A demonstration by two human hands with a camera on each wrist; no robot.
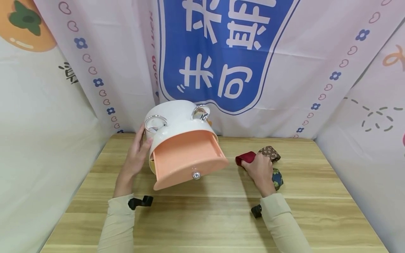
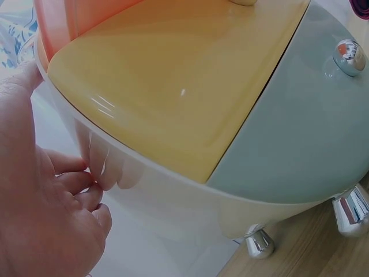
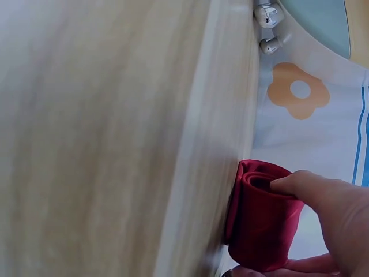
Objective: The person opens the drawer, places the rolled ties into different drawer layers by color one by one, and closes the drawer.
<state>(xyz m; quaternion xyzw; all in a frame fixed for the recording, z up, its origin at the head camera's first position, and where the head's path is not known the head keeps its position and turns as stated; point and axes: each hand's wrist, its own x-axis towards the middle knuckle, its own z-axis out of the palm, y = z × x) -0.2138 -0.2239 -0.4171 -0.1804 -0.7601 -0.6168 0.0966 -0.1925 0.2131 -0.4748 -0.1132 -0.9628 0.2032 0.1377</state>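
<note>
A white rounded drawer box (image 1: 175,114) with two chrome-rimmed ears stands left of centre at the back of the table. Its peach top drawer (image 1: 186,146) is pulled out, and nothing lies inside. My left hand (image 1: 134,158) rests against the box's left side, fingertips on the white wall, fingers loosely bent. Under the peach drawer, the left wrist view shows a yellow drawer (image 2: 173,92) and a grey-green drawer (image 2: 282,133), both pushed in. On the right, my right hand (image 1: 261,172) pinches a rolled red necktie (image 3: 265,225), thumb in the roll's end, low at the tabletop.
A rolled brown flowered tie (image 1: 270,153) lies just behind my right hand, and a dark green-blue patterned roll (image 1: 277,178) sits beside its wrist. Printed cloth (image 1: 126,70) hangs along the table's back edge. Small chrome feet (image 2: 260,243) raise the box off the wood.
</note>
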